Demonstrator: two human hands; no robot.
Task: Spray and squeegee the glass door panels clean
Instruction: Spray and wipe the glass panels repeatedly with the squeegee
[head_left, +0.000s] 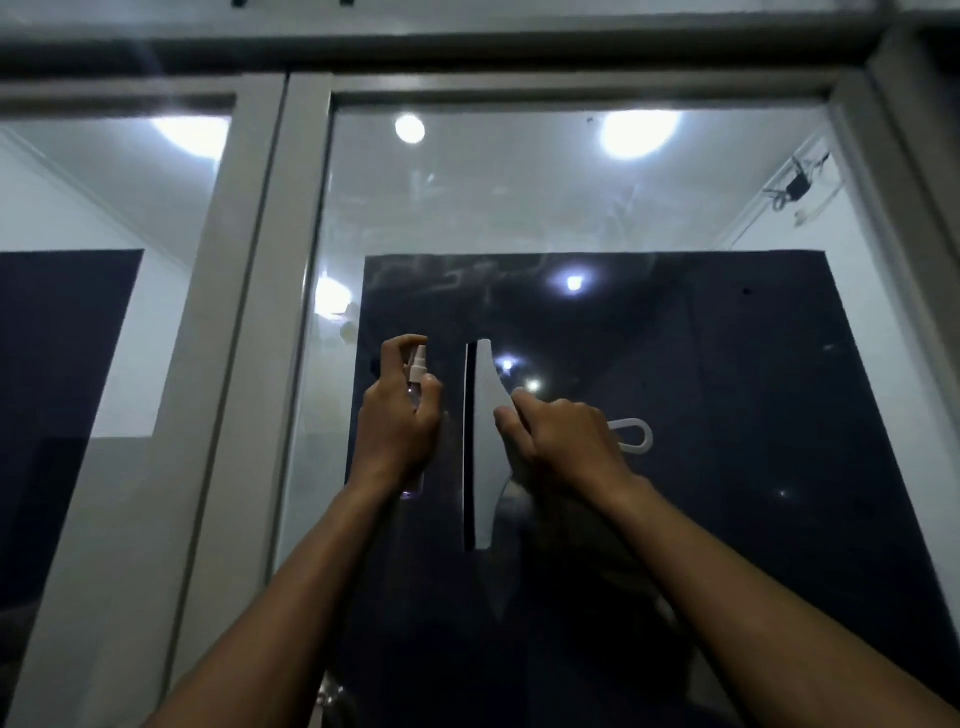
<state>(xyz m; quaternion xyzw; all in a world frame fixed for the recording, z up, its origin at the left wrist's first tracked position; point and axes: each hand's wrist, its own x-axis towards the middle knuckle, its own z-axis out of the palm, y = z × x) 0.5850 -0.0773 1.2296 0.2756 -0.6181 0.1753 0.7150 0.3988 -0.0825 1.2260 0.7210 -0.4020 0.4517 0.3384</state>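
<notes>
The left hand (397, 426) grips a small spray bottle (417, 382), fingers curled round its body and the forefinger arched over the white nozzle, which points at the glass (649, 218) of the right door panel. The right hand (563, 444) clamps the squeegee (485, 441) by its handle, whose loop end sticks out past the knuckles; the blade stands upright, its dark rubber edge facing left, just beside the bottle. Whether the rubber touches the pane cannot be told from here. Both tools sit at mid-height, in front of a dark sheet (727, 415) behind the glass, with the frame (249, 312) between the two panels to the left. The step in hand looks like spraying ahead of a wipe. To do it well, the forefinger should press the nozzle fully, in short bursts, laying mist where faint smears show higher up, near the top of the dark sheet. The squeegee ought to stay clear of the spray until the glass is wet, then go on flat with even pressure along the whole blade. With the blade upright, a sideways pull suits best, strokes overlapping slightly. The likely fault is a tilted blade, which would leave streaks.
</notes>
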